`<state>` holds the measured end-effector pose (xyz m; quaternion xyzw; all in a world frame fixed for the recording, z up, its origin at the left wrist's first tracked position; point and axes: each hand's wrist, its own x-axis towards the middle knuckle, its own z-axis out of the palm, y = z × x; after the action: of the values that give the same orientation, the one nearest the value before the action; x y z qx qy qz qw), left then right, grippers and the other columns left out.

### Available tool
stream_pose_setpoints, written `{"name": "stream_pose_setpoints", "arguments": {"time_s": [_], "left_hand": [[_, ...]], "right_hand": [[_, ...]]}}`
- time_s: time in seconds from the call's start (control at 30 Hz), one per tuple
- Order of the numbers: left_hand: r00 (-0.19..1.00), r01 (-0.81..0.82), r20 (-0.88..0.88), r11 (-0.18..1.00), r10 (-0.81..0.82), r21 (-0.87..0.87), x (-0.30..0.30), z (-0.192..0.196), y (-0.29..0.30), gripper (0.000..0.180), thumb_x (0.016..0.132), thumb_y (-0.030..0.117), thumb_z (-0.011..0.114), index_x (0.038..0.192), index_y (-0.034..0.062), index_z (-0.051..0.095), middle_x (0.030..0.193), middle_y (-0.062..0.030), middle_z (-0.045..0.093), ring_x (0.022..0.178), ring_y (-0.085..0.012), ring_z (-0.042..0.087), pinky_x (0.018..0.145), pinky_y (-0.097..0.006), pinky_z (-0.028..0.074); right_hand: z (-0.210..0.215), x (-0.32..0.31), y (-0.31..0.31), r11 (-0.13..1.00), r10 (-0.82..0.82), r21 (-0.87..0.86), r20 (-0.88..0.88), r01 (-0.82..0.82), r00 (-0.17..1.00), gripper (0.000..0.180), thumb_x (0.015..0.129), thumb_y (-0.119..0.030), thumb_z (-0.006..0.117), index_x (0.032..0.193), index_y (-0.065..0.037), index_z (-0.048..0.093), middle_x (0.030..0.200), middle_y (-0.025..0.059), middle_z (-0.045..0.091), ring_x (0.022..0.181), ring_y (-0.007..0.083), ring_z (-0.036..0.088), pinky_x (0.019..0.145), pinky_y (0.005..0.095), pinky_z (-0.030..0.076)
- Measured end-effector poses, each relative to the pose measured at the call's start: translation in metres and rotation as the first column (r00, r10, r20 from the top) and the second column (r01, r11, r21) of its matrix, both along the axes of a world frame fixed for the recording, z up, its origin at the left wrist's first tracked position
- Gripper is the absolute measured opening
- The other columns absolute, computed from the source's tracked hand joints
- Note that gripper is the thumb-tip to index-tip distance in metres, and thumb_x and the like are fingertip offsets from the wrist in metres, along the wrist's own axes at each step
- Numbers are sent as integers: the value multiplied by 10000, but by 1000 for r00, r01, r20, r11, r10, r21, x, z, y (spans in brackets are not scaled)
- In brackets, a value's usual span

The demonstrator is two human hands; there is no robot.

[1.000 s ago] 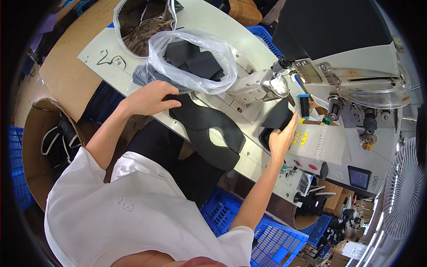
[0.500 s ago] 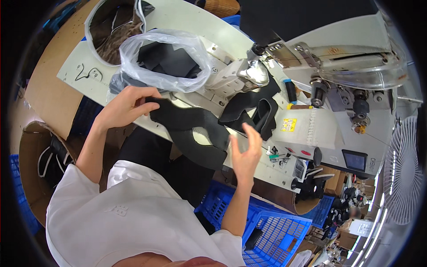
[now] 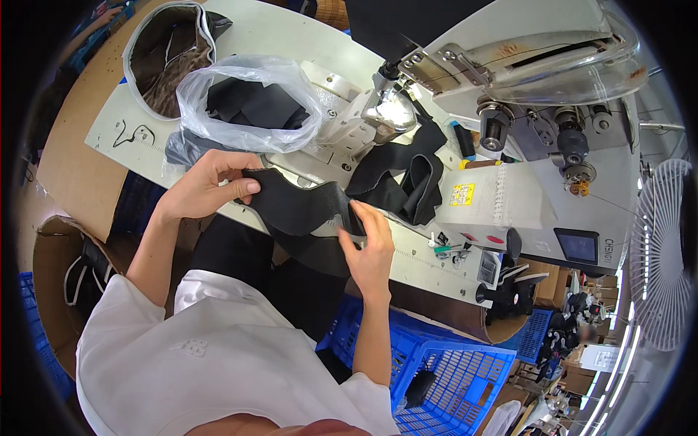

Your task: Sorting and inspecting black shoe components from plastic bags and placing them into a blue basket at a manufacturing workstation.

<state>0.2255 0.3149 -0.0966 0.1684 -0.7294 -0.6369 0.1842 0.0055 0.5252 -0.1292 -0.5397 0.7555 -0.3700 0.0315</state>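
A black curved fabric piece (image 3: 294, 207) with wavy edges and a gap in its middle stretches between my hands, over the near edge of the sewing table. My left hand (image 3: 207, 187) pinches its left end between thumb and fingers. On the right end, my right hand (image 3: 372, 254) has its fingers over the upper part and its thumb by the gap, gripping the cloth. Just beyond, more black fabric pieces (image 3: 396, 178) lie folded and curled on the sewing machine bed, right of the machine's needle end (image 3: 389, 116).
A clear plastic bag (image 3: 193, 109) of black pieces and a round fur-lined container (image 3: 134, 80) stand at the back left. The machine body (image 3: 502, 196) with a small screen fills the right. Small tools (image 3: 451, 251) lie on the table; blue crates (image 3: 454, 378) sit below.
My right hand has moved left and closed on the right part of the fabric piece, bunching it. My left hand keeps its pinch. The view has shifted slightly.
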Motion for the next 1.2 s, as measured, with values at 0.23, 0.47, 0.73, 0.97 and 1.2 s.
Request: {"name": "stream_pose_setpoints", "arguments": {"time_s": [0.23, 0.47, 0.73, 0.97, 1.2], "left_hand": [[992, -112, 49, 992, 115, -66, 6, -5, -14, 177, 940, 137, 632, 893, -32, 604, 723, 4, 554, 671, -46, 529, 613, -231, 455], [893, -150, 334, 900, 301, -409, 6, -20, -11, 193, 871, 136, 666, 823, -26, 571, 646, -69, 548, 603, -99, 510, 555, -290, 393], [902, -259, 153, 789, 404, -557, 8, -36, 10, 202, 845, 110, 675, 932, -17, 544, 771, -151, 602, 636, -279, 594, 603, -373, 452], [909, -292, 132, 829, 396, -477, 10, -31, 17, 192, 837, 78, 682, 948, -6, 551, 736, -107, 553, 595, -201, 541, 575, -317, 424], [943, -329, 40, 944, 330, -25, -7, -9, 17, 151, 888, 52, 654, 1018, 22, 584, 793, 26, 575, 652, -14, 509, 567, -214, 397]], "right_hand": [[16, 5, 25, 947, -243, -255, -166, 196, 956, 341, 679, 48, 691, 997, -71, 719, 1028, 63, 686, 987, 250, 640, 876, 379, 464], [-9, 51, 59, 997, 53, 64, -274, -37, 960, 453, 632, 26, 698, 1067, -100, 711, 1196, 69, 635, 1156, 273, 577, 942, 411, 438], [-17, 51, 53, 996, -62, 52, -193, 73, 979, 352, 774, -149, 790, 1112, -113, 698, 1321, 132, 574, 1209, 313, 541, 980, 407, 444], [4, 33, 46, 992, -32, 123, -34, 36, 999, 342, 767, -100, 777, 1099, -108, 694, 1306, 105, 567, 1171, 298, 551, 987, 396, 443], [25, 7, 37, 995, -100, 1, -67, 101, 993, 319, 732, -30, 771, 1038, -82, 698, 1281, 91, 581, 1074, 271, 573, 919, 376, 477]]}}
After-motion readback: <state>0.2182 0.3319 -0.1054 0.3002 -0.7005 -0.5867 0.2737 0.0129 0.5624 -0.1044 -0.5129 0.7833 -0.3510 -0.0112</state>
